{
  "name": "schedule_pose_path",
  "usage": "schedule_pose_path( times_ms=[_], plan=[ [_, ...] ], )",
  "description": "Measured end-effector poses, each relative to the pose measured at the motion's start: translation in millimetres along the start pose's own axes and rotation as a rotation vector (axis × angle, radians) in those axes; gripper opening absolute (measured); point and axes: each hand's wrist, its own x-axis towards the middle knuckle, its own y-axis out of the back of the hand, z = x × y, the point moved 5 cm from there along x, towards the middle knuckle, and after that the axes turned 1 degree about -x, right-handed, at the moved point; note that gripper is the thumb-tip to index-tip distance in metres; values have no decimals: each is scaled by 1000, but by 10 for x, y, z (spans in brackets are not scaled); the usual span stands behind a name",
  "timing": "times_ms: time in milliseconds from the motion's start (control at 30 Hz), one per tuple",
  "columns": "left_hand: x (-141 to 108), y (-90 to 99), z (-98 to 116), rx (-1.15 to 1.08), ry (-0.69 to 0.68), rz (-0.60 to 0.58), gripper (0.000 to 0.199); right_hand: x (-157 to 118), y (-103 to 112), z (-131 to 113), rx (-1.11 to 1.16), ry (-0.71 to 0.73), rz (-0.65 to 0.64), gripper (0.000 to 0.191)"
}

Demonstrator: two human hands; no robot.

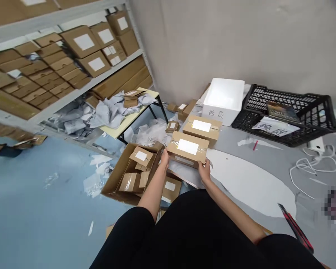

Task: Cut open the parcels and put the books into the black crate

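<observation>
My left hand (164,157) and my right hand (204,169) grip the two ends of a taped cardboard box (187,150), which has a white label on top. Just beyond it lies a second taped cardboard box (202,128) with a white label. An open cardboard carton (112,179) stands to the left of my left hand, with small brown boxes inside it. Another small labelled box (170,188) sits below my hands, partly hidden by my arm.
White-labelled cartons fill metal shelving (72,93) at upper left. Crumpled plastic wrap covers a low yellow table (128,125) and the blue floor. A white foam box (223,101), a tipped black plastic crate (282,116), white cable (310,164) and a red-black utility knife (296,228) lie to the right.
</observation>
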Motion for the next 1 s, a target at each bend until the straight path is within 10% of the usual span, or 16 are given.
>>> schedule_pose_path(
  times_ms=[267, 633, 800, 1000],
  plan=[
    [87, -563, -169, 87, 80, -99, 27, 269, 312, 78, 4, -34, 104, 41],
    [321, -614, -154, 65, 42, -133, 40, 352, 249, -132, -145, 80, 171, 44],
    [244, -132, -123, 174, -39, -64, 50, 173, 95, -561, -368, 429, 377, 47],
    [-13, 1184, -22, 93, -85, 173, 52, -119, -831, -691, -296, 670, -92, 47]
  ],
)
